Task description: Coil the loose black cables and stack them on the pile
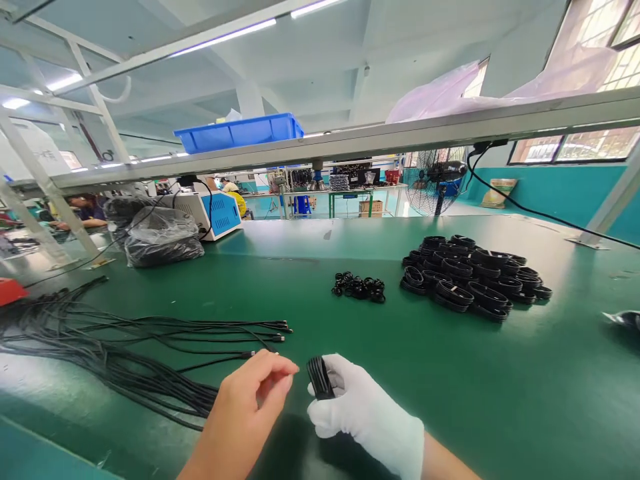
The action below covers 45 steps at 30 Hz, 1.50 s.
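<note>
My right hand [363, 410], in a white glove, is wrapped round a coiled black cable [319, 377] held just above the green tabletop. Close to its left is my bare left hand [253, 400], with thumb and forefinger brought together in a pinch; whatever sits between the tips, if anything, is too small to make out. Its fingertips are a little apart from the coil. Long loose black cables [150, 373] stretch from the left edge toward my left hand, several with connector ends showing.
Beyond my hands lies a small heap of black ties [359, 287]. A large pile of coiled cables [475, 277] rests to the right. At the back left are a plastic-wrapped bundle [163, 237] and a blue-and-white machine [215, 215]. A shelf overhead carries a blue bin [240, 133].
</note>
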{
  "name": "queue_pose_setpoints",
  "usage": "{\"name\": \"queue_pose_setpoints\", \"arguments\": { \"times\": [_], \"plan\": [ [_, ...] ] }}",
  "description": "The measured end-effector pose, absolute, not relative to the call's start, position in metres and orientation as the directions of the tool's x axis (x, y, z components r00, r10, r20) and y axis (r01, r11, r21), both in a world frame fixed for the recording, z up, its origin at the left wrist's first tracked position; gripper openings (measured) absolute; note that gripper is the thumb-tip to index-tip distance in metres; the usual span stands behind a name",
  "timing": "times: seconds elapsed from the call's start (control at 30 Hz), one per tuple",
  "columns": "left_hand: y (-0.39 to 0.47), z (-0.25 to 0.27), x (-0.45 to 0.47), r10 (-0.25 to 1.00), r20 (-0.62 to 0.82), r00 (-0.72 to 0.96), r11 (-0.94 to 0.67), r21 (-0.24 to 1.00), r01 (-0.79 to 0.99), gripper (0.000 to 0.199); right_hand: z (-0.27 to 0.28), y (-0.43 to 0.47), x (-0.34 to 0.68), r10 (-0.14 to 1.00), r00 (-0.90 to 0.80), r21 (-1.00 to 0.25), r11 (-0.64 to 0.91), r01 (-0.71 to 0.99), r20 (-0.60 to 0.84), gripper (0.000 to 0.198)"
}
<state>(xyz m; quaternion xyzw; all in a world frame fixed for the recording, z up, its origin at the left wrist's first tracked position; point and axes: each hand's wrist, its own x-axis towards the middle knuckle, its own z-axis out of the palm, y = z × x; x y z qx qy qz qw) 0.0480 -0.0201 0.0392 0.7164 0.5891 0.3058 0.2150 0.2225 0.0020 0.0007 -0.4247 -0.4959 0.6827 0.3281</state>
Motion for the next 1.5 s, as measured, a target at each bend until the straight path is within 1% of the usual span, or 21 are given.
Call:
{"name": "queue_pose_setpoints", "arguments": {
  "times": [0.07,0.1,0.2,0.27,0.33,0.4,0.47,0.57,0.63,0.73,0.8,0.93,1.03,1.1,1.13,1.2,1.23,1.3,1.33,1.4,1.5],
  "plan": [
    [-0.019,0.037,0.046,0.982,0.16,0.104,-0.189,0.739,0.646,0.02,0.003,0.0,0.222,0.797,-0.543,-0.891,-0.418,-0.177,-0.266,0.043],
    [-0.018,0.036,0.047,0.983,0.142,0.114,-0.182,0.772,0.61,0.024,0.005,-0.001,0.222,0.752,-0.612,-0.846,-0.474,-0.246,-0.243,0.044],
    [-0.014,0.032,0.051,0.975,0.077,0.209,-0.177,0.835,0.521,0.04,0.004,-0.005,0.22,0.618,-0.779,-0.712,-0.593,-0.375,-0.105,0.042],
    [-0.009,0.032,0.055,0.967,0.032,0.254,-0.155,0.864,0.479,0.038,0.002,-0.006,0.22,0.553,-0.831,-0.65,-0.653,-0.388,-0.059,0.041],
    [-0.004,0.035,0.055,0.967,0.006,0.256,-0.126,0.881,0.456,0.031,0.0,-0.005,0.22,0.535,-0.843,-0.61,-0.685,-0.399,-0.049,0.04],
    [0.001,0.037,0.052,0.961,-0.024,0.275,-0.094,0.908,0.408,0.028,0.0,-0.003,0.222,0.535,-0.842,-0.579,-0.706,-0.407,-0.061,0.04],
    [0.005,0.038,0.047,0.937,-0.056,0.345,-0.062,0.945,0.322,0.03,0.001,-0.002,0.223,0.519,-0.85,-0.56,-0.731,-0.389,-0.088,0.04],
    [0.01,0.033,0.041,0.9,-0.064,0.432,-0.016,0.984,0.179,0.032,-0.002,0.0,0.223,0.467,-0.876,-0.578,-0.752,-0.318,-0.125,0.045],
    [0.013,0.029,0.04,0.903,-0.062,0.426,-0.003,0.989,0.151,0.031,-0.007,0.0,0.221,0.506,-0.851,-0.617,-0.717,-0.324,-0.141,0.049],
    [0.015,0.024,0.042,0.924,-0.093,0.371,0.009,0.974,0.224,0.027,-0.014,-0.001,0.218,0.671,-0.727,-0.743,-0.559,-0.368,-0.146,0.042],
    [0.015,0.023,0.044,0.939,-0.094,0.332,0.005,0.965,0.26,0.023,-0.016,-0.001,0.217,0.732,-0.665,-0.802,-0.481,-0.355,-0.145,0.042],
    [0.01,0.019,0.047,0.981,0.001,0.195,-0.038,0.982,0.185,0.025,-0.016,-0.001,0.218,0.731,-0.672,-0.782,-0.488,-0.389,-0.121,0.046],
    [0.007,0.01,0.049,0.985,0.054,0.164,-0.077,0.988,0.136,0.027,-0.013,0.0,0.219,0.724,-0.683,-0.794,-0.467,-0.39,-0.091,0.048],
    [0.008,0.004,0.05,0.987,0.076,0.142,-0.096,0.986,0.136,0.025,-0.008,0.001,0.22,0.74,-0.66,-0.854,-0.42,-0.308,-0.127,0.047],
    [0.009,0.002,0.051,0.989,0.092,0.115,-0.109,0.981,0.159,0.024,-0.005,0.002,0.22,0.767,-0.62,-0.896,-0.38,-0.23,-0.166,0.044],
    [0.012,-0.003,0.051,0.99,0.137,0.04,-0.143,0.959,0.245,0.022,0.0,0.005,0.223,0.857,-0.457,-0.965,-0.26,0.017,-0.239,0.04],
    [0.013,-0.005,0.05,0.987,0.162,0.005,-0.156,0.942,0.298,0.021,0.001,0.008,0.226,0.911,-0.336,-0.966,-0.186,0.182,-0.239,0.04],
    [0.016,-0.01,0.047,0.979,0.198,-0.049,-0.163,0.906,0.391,0.022,0.003,0.018,0.237,0.985,-0.108,-0.869,-0.067,0.491,-0.136,0.042],
    [0.018,-0.012,0.046,0.978,0.201,-0.062,-0.156,0.891,0.426,0.023,0.004,0.025,0.246,0.997,-0.029,-0.799,-0.038,0.6,-0.069,0.042],
    [0.021,-0.018,0.042,0.978,0.198,-0.067,-0.143,0.865,0.481,0.025,0.008,0.042,0.271,0.996,0.079,-0.705,-0.029,0.709,0.038,0.044],
    [0.026,-0.026,0.04,0.981,0.183,-0.058,-0.127,0.844,0.52,0.026,0.02,0.074,0.327,0.966,0.227,-0.63,-0.097,0.77,0.128,0.047]
  ]
}}
